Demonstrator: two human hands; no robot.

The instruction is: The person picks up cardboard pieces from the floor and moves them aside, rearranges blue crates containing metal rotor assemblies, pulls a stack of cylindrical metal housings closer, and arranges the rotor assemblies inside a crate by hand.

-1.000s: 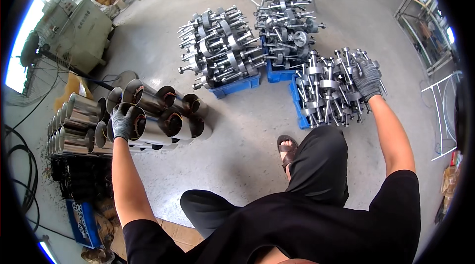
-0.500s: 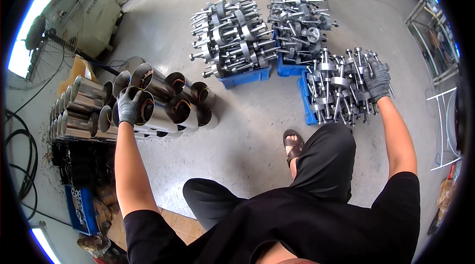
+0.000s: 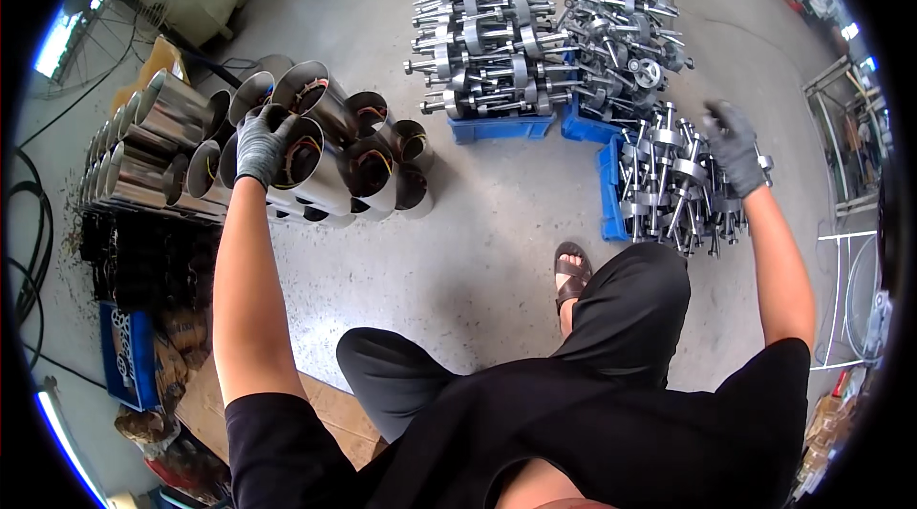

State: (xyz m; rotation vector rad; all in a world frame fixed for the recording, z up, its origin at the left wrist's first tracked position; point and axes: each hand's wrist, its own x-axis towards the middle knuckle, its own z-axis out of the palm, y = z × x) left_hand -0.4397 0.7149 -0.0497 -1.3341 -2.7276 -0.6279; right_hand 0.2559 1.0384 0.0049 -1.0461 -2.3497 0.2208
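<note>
My left hand (image 3: 260, 146), in a grey knit glove, is closed on the rim of a shiny metal tube (image 3: 318, 175) in the stacked group at the left. Dark windings and coloured wires show inside several of the tubes. My right hand (image 3: 734, 148), also gloved, is over the right-hand pile of metal rotors on shafts (image 3: 676, 175), its fingers loosely bent and apart. A shaft end with a collar shows beside that wrist; whether it touches the hand is unclear. This pile rests in a blue crate (image 3: 611, 192).
Two more rotor piles, one at the centre (image 3: 482, 41) and one beside it (image 3: 626, 46), stand in blue crates. Dark parts (image 3: 143, 256) and a small blue bin (image 3: 143, 356) are at lower left. A metal rack (image 3: 841, 141) stands far right; cardboard (image 3: 334, 413) lies near me.
The view has shifted, so the piles sit farther right in the picture. My right hand has lifted off the rotors, its fingers loosening. My left hand stays on the tubes.
</note>
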